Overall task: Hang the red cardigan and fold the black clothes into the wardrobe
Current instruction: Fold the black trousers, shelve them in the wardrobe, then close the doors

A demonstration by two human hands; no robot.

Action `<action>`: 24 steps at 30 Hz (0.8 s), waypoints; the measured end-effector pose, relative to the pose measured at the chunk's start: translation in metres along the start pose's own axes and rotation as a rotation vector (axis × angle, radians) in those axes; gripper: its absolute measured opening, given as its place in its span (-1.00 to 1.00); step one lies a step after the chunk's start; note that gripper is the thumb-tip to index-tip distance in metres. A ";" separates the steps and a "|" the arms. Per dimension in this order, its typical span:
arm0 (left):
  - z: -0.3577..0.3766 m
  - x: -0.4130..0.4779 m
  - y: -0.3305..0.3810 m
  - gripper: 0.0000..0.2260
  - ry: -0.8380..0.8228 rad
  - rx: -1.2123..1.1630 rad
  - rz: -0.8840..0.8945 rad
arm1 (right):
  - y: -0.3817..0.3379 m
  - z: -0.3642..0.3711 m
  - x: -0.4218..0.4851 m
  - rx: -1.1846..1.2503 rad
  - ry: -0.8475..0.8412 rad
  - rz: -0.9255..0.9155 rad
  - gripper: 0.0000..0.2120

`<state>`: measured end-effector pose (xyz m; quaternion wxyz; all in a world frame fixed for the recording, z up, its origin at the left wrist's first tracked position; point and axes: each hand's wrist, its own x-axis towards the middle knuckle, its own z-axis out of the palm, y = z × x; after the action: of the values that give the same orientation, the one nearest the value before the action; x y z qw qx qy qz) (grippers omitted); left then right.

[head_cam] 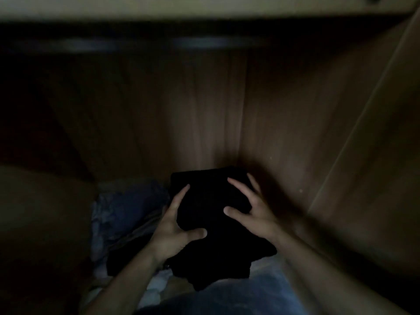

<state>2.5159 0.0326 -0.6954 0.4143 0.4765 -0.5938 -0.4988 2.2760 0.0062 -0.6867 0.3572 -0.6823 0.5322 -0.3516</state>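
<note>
A folded stack of black clothes [211, 201] lies deep in the dark wardrobe, against the back panel near the right corner. My left hand [175, 226] holds its left edge, thumb laid over the top and fingers running along the side. My right hand [252, 212] rests on the right part of the stack with its fingers spread and slightly bent, holding nothing. The red cardigan is not in view.
Blue and pale fabrics [127, 212] lie bunched to the left of the stack and below it. A hanging rail [136, 45] crosses the top. The brown wardrobe side wall [341, 133] stands close on the right, and a dark bulky shape [41, 223] fills the left.
</note>
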 end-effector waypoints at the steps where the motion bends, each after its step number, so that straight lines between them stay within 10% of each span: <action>1: 0.002 0.012 -0.023 -0.02 0.002 0.016 0.016 | 0.023 0.010 0.006 0.009 0.014 -0.010 -0.37; 24: 0.038 0.120 -0.345 0.01 0.013 0.127 -0.104 | 0.305 0.142 0.092 -0.104 -0.109 0.190 -0.37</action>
<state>2.5078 -0.0942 -1.0399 0.3605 0.5353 -0.5959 -0.4779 2.2704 -0.1224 -1.0108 0.3817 -0.6644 0.5917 -0.2504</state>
